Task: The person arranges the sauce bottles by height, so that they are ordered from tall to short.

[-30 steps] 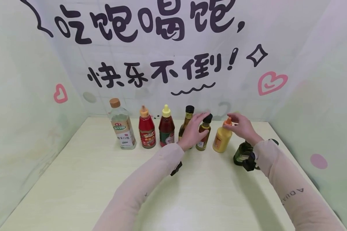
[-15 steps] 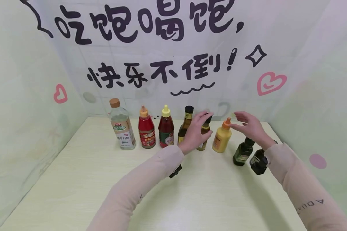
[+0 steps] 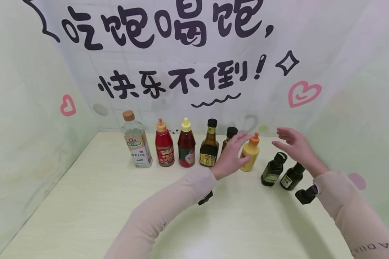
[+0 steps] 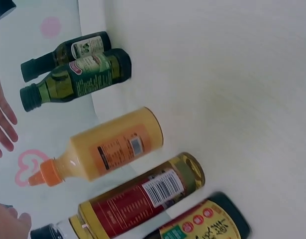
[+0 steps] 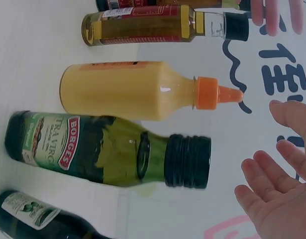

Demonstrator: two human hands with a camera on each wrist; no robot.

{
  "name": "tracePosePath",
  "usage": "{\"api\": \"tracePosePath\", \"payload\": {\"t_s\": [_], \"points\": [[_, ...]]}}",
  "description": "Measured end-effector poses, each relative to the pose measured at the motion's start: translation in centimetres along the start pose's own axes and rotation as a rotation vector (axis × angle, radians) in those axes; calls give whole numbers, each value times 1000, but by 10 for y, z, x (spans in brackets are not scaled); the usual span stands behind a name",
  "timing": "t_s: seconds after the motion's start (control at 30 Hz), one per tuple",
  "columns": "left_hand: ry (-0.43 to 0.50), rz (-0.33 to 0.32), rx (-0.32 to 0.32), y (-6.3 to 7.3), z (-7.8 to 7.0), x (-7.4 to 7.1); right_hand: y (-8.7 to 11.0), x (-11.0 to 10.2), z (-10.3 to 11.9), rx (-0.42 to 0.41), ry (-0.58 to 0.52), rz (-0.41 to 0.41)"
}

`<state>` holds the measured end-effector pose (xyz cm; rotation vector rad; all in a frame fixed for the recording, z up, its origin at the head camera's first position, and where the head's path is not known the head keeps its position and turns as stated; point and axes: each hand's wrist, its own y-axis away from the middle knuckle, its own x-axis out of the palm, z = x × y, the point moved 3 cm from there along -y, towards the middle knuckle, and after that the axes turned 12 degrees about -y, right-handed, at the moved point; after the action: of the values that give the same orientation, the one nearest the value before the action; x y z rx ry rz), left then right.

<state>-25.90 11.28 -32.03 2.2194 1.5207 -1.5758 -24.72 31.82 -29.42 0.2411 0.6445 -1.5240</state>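
Observation:
My left hand point(image 3: 231, 157), fingers extended, hovers in front of the small oil bottle point(image 3: 231, 133) and the yellow squeeze bottle point(image 3: 251, 153), partly hiding both. Whether it touches either cannot be made out. My right hand point(image 3: 295, 145) is raised above the green olive oil bottle point(image 3: 272, 171) and a dark bottle point(image 3: 292, 177), its fingers loosely spread and holding nothing. In the right wrist view, a space separates that hand point(image 5: 282, 186) from the orange nozzle point(image 5: 220, 93) of the squeeze bottle. The left wrist view shows the oil bottle's red label point(image 4: 128, 209).
Left of my hands stand a clear white vinegar bottle point(image 3: 137, 147), a red ketchup bottle point(image 3: 165, 149), a dark red sauce bottle with a yellow cap point(image 3: 186, 147) and a brown sauce bottle point(image 3: 209, 145). Behind the pale table point(image 3: 94, 201) hangs a printed curtain point(image 3: 168, 108).
My right hand has let go of the squeeze bottle's orange cap and moved right, over the dark bottles. My left hand has shifted right, from the oil bottle's cap to before the squeeze bottle.

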Motion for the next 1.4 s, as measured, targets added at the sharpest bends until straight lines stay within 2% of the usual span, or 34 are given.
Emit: {"api": "tracePosePath", "payload": {"t_s": [0.23, 0.53, 0.67, 1.0, 1.17, 1.4], "points": [[28, 84, 17, -3, -18, 15, 14, -16, -10, -12, 33, -83], [-20, 167, 43, -8, -31, 31, 28, -34, -19, -14, -5, -129], [-26, 196, 29, -11, -32, 37, 32, -39, -27, -15, -20, -139], [-40, 250, -9, -16, -32, 62, 49, -40, -52, 39, 42, -132], [-43, 276, -37, -17, -32, 64, 55, -36, -57, 35, 41, -133], [-40, 300, -49, -21, -33, 65, 57, -30, -63, 29, 95, -120]]}}
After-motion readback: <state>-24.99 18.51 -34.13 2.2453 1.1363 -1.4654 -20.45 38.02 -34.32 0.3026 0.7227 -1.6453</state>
